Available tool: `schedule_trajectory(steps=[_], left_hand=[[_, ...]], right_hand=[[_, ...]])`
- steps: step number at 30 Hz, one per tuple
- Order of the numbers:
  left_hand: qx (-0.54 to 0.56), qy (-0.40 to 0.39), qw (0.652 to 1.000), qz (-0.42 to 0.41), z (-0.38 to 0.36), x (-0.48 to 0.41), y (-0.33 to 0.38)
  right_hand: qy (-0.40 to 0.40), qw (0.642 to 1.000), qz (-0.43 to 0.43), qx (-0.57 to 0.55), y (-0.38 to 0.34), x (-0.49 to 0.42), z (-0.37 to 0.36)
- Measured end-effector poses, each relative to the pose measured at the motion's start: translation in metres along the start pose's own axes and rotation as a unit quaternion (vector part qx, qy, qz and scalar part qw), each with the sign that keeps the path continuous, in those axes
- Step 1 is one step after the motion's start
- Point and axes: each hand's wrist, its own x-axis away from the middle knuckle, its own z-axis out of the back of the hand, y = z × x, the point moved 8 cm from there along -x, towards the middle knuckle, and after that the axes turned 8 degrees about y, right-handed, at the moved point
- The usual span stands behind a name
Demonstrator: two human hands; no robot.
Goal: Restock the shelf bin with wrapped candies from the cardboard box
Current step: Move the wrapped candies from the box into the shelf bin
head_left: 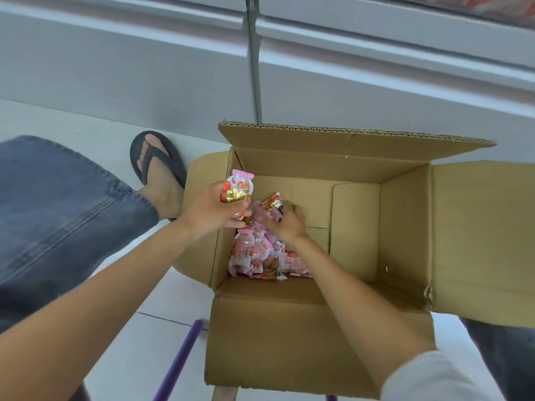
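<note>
An open cardboard box (405, 227) stands on the floor, all its flaps folded out. A heap of pink and red wrapped candies (260, 256) lies in its near left corner. At the box's left wall, my left hand (214, 212) grips a bunch of wrapped candies (238, 188) that stick up above its fingers. My right hand (285, 222) is down in the box on top of the heap, fingers closed around more candies (272, 202); it is blurred. The shelf bin is not in view.
The grey base of a shelf unit (144, 68) with a metal upright (254, 68) runs behind the box. My jeans-clad leg (58, 212) and sandalled foot (159, 169) are left of the box. A purple bar (179, 360) crosses the white tiled floor.
</note>
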Motion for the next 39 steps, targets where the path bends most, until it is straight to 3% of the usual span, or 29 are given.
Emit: schedule_trajectory(steps=[3,6,11,15,19,24,27,30,33,35,37,39], left_hand=[[0.029,-0.017,0.999,0.014,0.0,0.006,-0.003],[0.058,-0.001,0.998,0.026,0.006,0.008,-0.006],[0.076,0.017,0.996,0.039,0.007,0.006,-0.009],[-0.104,0.029,0.988,-0.109,-0.011,0.014,0.014],[-0.18,-0.085,0.96,-0.195,-0.056,0.027,0.027],[-0.092,-0.169,0.979,-0.061,-0.064,0.037,0.017],[0.04,-0.15,0.986,0.057,-0.057,0.033,0.002],[0.06,-0.166,0.983,0.055,-0.069,0.032,0.0],[0.087,-0.192,0.977,0.043,-0.087,0.036,0.002],[0.104,-0.167,0.979,0.054,-0.081,0.029,-0.007],[0.139,-0.112,0.98,0.091,-0.064,0.017,-0.02],[0.183,-0.087,0.97,0.136,-0.054,0.012,-0.032]], right_hand=[[0.05,0.998,0.006,0.024,0.001,-0.003,-0.018],[0.019,0.999,0.035,0.028,0.001,-0.005,-0.005],[0.052,0.991,0.094,-0.077,-0.01,0.012,0.06],[0.007,0.982,0.125,-0.139,-0.045,0.048,0.106],[-0.057,0.977,0.174,-0.114,-0.087,0.087,0.126],[-0.118,0.97,0.12,-0.175,-0.083,0.102,0.157],[-0.015,0.986,0.094,-0.137,-0.075,0.097,0.182],[0.055,0.992,0.097,-0.066,-0.079,0.1,0.172],[-0.03,0.976,0.081,-0.199,-0.085,0.101,0.138],[-0.055,0.956,0.042,-0.285,-0.068,0.086,0.124],[-0.01,0.973,0.017,-0.232,-0.029,0.057,0.114],[0.001,0.998,-0.005,-0.068,0.011,0.034,0.085]])
